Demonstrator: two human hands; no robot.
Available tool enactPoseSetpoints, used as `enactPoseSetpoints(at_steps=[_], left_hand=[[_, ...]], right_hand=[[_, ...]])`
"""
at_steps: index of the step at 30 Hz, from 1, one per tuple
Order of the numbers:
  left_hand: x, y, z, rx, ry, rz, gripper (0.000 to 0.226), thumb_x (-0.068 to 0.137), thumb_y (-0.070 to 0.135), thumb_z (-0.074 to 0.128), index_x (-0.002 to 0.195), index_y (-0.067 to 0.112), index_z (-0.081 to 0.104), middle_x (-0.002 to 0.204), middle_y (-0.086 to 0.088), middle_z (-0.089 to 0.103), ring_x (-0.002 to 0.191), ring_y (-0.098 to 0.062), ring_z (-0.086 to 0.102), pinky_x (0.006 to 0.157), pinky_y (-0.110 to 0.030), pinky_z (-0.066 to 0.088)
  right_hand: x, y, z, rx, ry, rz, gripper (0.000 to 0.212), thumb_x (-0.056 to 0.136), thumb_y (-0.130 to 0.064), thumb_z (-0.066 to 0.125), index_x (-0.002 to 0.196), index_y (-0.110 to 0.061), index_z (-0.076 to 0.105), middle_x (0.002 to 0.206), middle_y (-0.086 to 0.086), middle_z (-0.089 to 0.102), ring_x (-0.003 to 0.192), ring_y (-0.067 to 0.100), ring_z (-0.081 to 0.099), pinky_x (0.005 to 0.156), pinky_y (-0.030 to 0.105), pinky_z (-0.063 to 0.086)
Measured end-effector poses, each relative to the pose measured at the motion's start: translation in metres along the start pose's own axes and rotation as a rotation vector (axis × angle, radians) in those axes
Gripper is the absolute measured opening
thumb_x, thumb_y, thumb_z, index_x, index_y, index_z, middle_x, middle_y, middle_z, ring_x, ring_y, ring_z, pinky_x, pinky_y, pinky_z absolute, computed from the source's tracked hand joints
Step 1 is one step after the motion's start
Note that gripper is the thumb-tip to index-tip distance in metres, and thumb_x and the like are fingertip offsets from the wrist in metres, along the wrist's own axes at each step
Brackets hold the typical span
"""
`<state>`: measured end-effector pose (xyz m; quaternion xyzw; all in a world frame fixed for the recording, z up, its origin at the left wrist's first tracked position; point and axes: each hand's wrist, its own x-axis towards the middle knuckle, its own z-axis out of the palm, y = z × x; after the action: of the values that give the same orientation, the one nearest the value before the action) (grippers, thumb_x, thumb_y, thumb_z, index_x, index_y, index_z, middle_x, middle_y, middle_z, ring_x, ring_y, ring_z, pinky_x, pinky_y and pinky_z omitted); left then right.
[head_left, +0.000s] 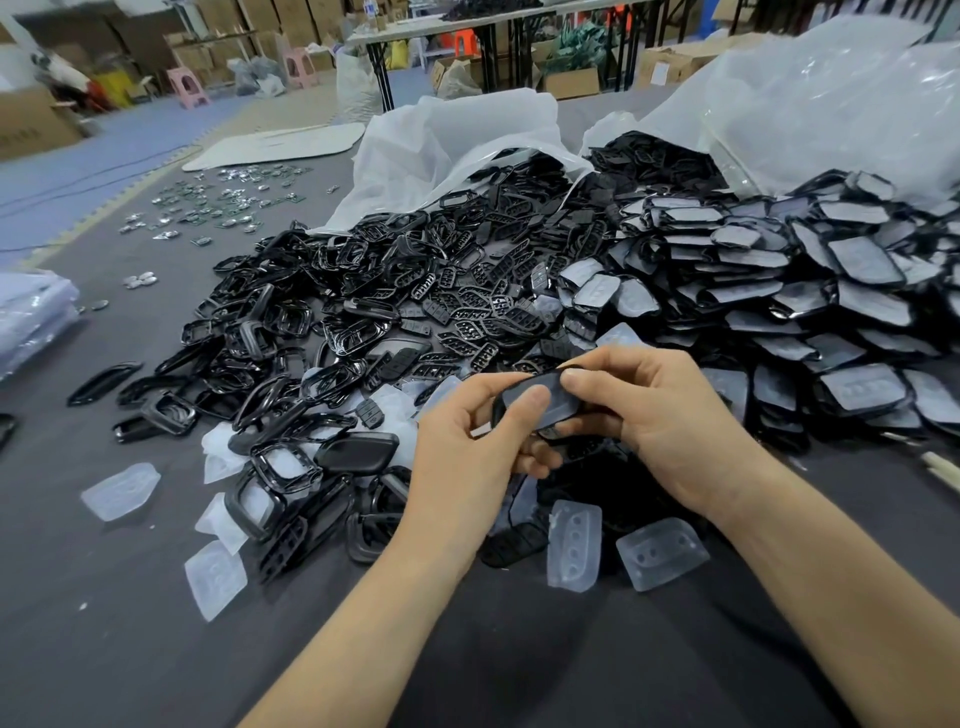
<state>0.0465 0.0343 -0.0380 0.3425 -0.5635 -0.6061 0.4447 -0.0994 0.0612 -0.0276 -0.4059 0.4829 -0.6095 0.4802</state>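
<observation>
A black key-fob shell with a translucent insert (550, 402) is held above the grey work surface (104, 597), between both hands. My left hand (478, 441) pinches its near end, thumb on top. My right hand (660, 415) pinches its far end with thumb and fingers curled round it. Below the hands lie loose translucent silicone pads (574, 545) and black frames (270, 467).
A big heap of black shells and button frames (415, 291) spreads ahead. Stacked assembled pieces (831, 291) lie at right, spilling from clear plastic bags (831, 104). Small shiny metal parts (218, 202) are scattered far left. A folded plastic stack (31, 317) sits at the left edge.
</observation>
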Motion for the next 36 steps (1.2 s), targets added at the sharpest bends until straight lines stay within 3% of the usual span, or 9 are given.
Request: enactPoseSetpoints(at_steps=[4, 11, 18, 24, 30, 36], left_hand=[[0.001, -0.002, -0.004, 0.181, 0.078, 0.09, 0.009, 0.092, 0.013, 0.063, 0.083, 0.011, 0.066, 0.055, 0.004, 0.058, 0.039, -0.01, 0.053, 0.041, -0.018, 0.041], [-0.001, -0.006, -0.003, 0.423, 0.083, 0.19, 0.021, 0.09, 0.014, 0.065, 0.074, 0.027, 0.063, 0.046, 0.004, 0.055, 0.038, -0.014, 0.056, 0.042, -0.017, 0.038], [0.0, -0.004, -0.005, 0.344, 0.054, 0.145, 0.013, 0.09, 0.013, 0.064, 0.079, 0.019, 0.063, 0.051, 0.008, 0.055, 0.04, -0.008, 0.052, 0.043, -0.013, 0.038], [0.002, -0.003, -0.005, 0.309, 0.059, 0.131, 0.019, 0.085, 0.017, 0.064, 0.072, 0.03, 0.062, 0.062, 0.017, 0.054, 0.055, -0.005, 0.048, 0.061, -0.024, 0.039], [0.003, -0.004, -0.003, 0.276, 0.097, 0.115, 0.01, 0.074, 0.024, 0.061, 0.068, 0.03, 0.057, 0.058, 0.017, 0.052, 0.05, 0.002, 0.042, 0.05, -0.016, 0.035], [0.004, -0.006, -0.003, 0.268, 0.145, 0.074, 0.01, 0.072, 0.025, 0.06, 0.065, 0.026, 0.053, 0.063, 0.013, 0.051, 0.063, -0.007, 0.047, 0.062, -0.026, 0.037]], right_hand=[[-0.002, 0.001, 0.002, -0.075, -0.072, 0.04, 0.009, 0.087, 0.002, 0.061, 0.083, 0.002, 0.069, 0.071, 0.009, 0.069, 0.067, 0.014, 0.067, 0.061, 0.02, 0.054], [-0.004, -0.001, 0.001, -0.093, -0.058, 0.187, 0.017, 0.087, 0.007, 0.058, 0.076, -0.003, 0.065, 0.068, 0.01, 0.065, 0.06, 0.014, 0.066, 0.059, 0.021, 0.056], [-0.006, -0.003, 0.005, -0.104, -0.042, 0.144, 0.017, 0.088, 0.009, 0.056, 0.078, -0.002, 0.064, 0.067, 0.01, 0.064, 0.065, 0.016, 0.067, 0.059, 0.02, 0.055], [-0.008, -0.003, 0.008, -0.13, -0.063, 0.09, 0.012, 0.089, 0.007, 0.056, 0.081, 0.001, 0.064, 0.078, 0.018, 0.066, 0.07, 0.017, 0.068, 0.065, 0.022, 0.056], [-0.009, 0.0, 0.012, -0.144, -0.091, 0.052, 0.014, 0.089, 0.006, 0.058, 0.077, -0.002, 0.062, 0.08, 0.022, 0.065, 0.07, 0.018, 0.067, 0.067, 0.027, 0.058], [-0.01, 0.001, 0.014, -0.14, -0.113, 0.028, 0.012, 0.09, 0.006, 0.057, 0.079, 0.0, 0.06, 0.075, 0.019, 0.065, 0.069, 0.018, 0.066, 0.065, 0.027, 0.058]])
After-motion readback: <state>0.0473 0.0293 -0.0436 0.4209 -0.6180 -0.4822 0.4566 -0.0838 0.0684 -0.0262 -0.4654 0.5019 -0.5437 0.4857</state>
